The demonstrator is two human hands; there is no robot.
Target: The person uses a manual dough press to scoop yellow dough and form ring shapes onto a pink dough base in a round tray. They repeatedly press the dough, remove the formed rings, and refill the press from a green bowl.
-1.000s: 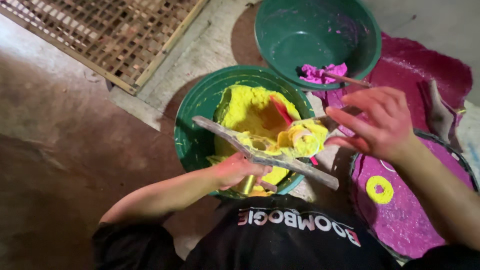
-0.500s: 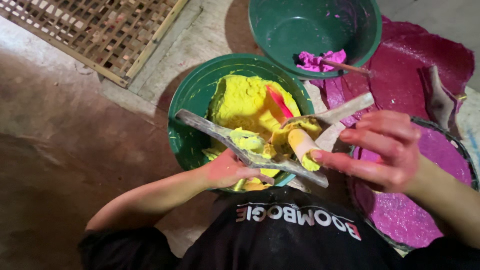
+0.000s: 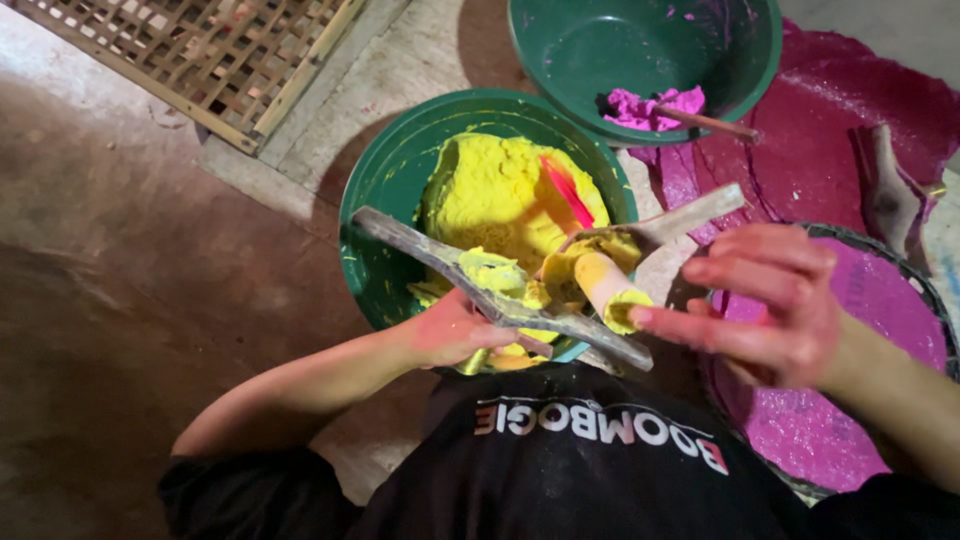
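While the left hand [image 3: 455, 335] grips a long flat wooden stick [image 3: 500, 290] from below, fingers wrapped round its middle, the stick lies slanted over the near rim of the green bowl [image 3: 385, 190]. Lumps of yellow paste [image 3: 500, 195] cling to the stick, and the bowl behind it is heaped with the same paste, a red streak showing on top.

The right hand [image 3: 770, 305] is half open, fingers spread and loosely curved; its fingertips touch the end of a short roll [image 3: 605, 285] coated in yellow paste, which rests against the stick. Whether the hand truly holds the roll cannot be told. A second pale wooden piece [image 3: 680, 220] angles up from the roll toward the right.

A second green bowl [image 3: 740, 60] stands farther back, holding a small lump of pink paste [image 3: 655, 105] with a thin stick in it. Pink paste covers a round tray [image 3: 900, 290] under the right hand. A bamboo lattice [image 3: 190, 55] lies on the floor at upper left.
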